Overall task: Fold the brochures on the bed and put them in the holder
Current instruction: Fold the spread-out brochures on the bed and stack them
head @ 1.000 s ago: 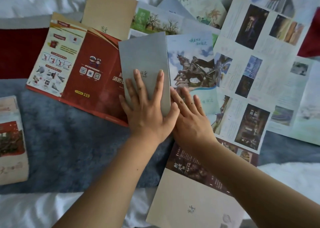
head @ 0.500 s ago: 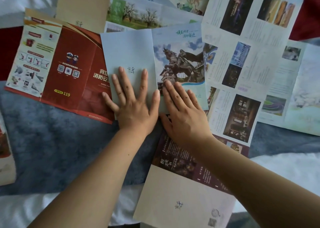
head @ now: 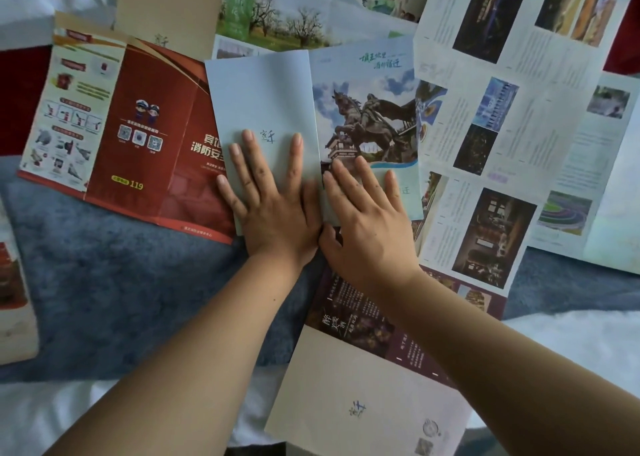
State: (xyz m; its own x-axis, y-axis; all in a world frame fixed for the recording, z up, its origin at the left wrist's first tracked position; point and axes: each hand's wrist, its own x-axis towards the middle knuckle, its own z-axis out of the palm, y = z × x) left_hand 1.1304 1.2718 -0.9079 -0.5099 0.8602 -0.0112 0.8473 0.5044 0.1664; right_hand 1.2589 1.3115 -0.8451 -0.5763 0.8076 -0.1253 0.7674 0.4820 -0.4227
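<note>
A pale grey-blue brochure (head: 263, 95) lies in the middle of the bed, one panel turned over beside its horse-statue panel (head: 367, 116). My left hand (head: 273, 199) presses flat on the grey panel, fingers straight and spread. Right beside it, my right hand (head: 367, 220) lies flat on the lower part of the statue panel; the thumbs almost touch at the crease. At the left edge a cream and red holder (head: 14, 303) with brochures in it is partly cut off.
A red fire-safety leaflet (head: 138, 133) lies unfolded at the left. A large unfolded photo sheet (head: 512, 120) covers the right. A beige and maroon brochure (head: 363, 386) lies under my right forearm. More leaflets overlap at the top, on a blue-grey blanket (head: 114, 293).
The grey panel has come down flat beside the statue panel. Both hands stay pressed on the brochure, my right hand spreading further onto the statue panel. The view has shifted slightly.
</note>
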